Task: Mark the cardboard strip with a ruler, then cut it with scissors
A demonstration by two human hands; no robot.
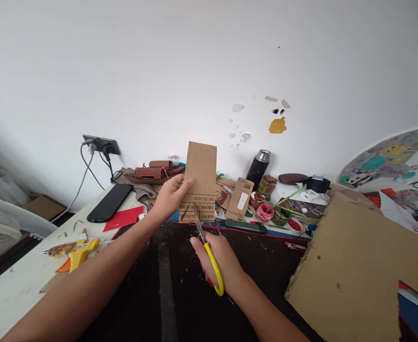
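Observation:
A rectangular piece of brown cardboard (201,166), printed with black text and lines on its lower part, is held upright by my left hand (173,194), whose thumb lies on the front at its left edge. My right hand (221,259) is closed around scissors (214,268) with yellow and red handles. The scissor blades point up and sit at the printed lower part of the cardboard; whether they have cut into it is hard to tell.
A metal ruler (167,292) lies on the dark mat (201,313). A large cardboard sheet (358,266) fills the right side. Behind are paint jars (265,212), a black flask (258,168), a green cutter (246,226) and a model boat (148,175). Leftward are a phone (109,203) and glue gun (78,255).

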